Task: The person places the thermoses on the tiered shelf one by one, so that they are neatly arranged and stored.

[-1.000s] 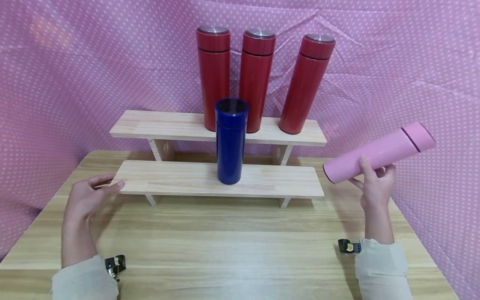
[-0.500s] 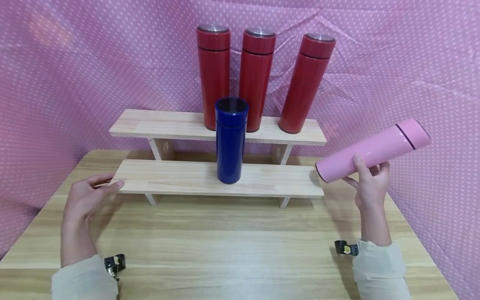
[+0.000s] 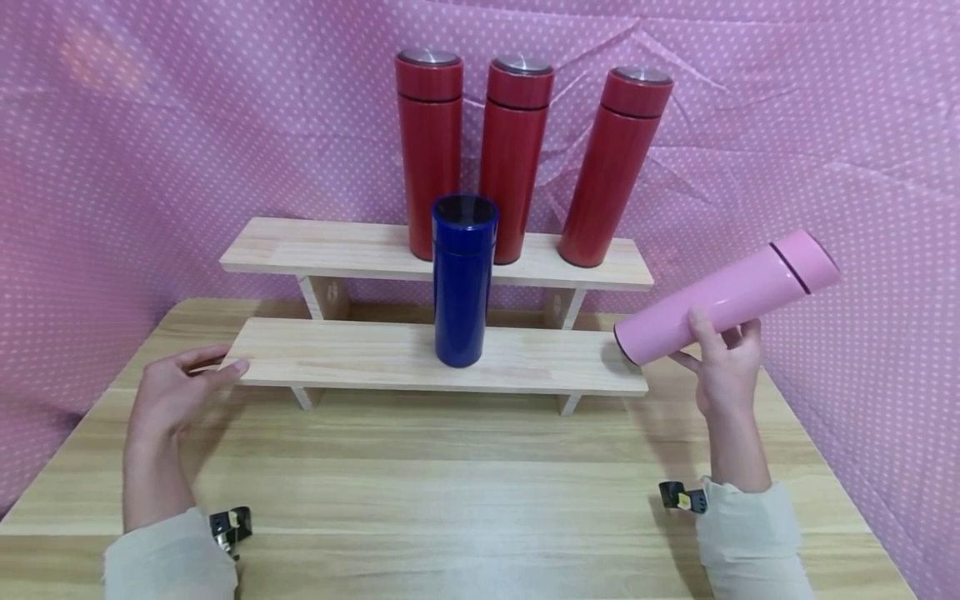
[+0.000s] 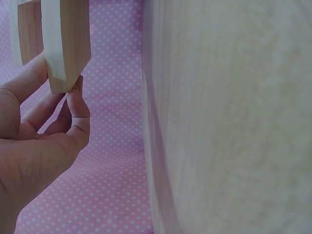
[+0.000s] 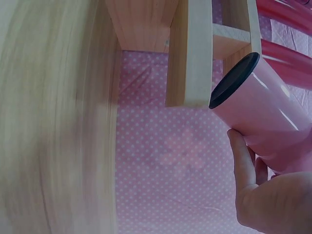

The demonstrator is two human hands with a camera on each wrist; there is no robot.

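Observation:
My right hand [image 3: 729,367] grips a pink thermos flask [image 3: 720,300] around its body. The flask tilts, lid up to the right, and its dark base overlaps the right end of the lower shelf board [image 3: 360,354] in the head view. Seen from the right wrist, that black base [image 5: 236,80] is close by the board's end. At the other side, my left hand [image 3: 176,392] pinches the board's left end, thumb on top and fingers below, as the left wrist view also shows. A blue thermos flask [image 3: 463,283] stands upright on this board, right of its middle.
Behind, a higher shelf board [image 3: 322,246] carries three red thermos flasks, the left [image 3: 431,158], middle [image 3: 516,158] and right [image 3: 615,167] ones. Both shelves stand on a wooden table [image 3: 450,492]. A pink dotted cloth [image 3: 187,108] hangs at the back and sides.
My right hand has moved left with the pink flask, bringing its base from beside the lower board to over its right end. The left hand has stayed on the board.

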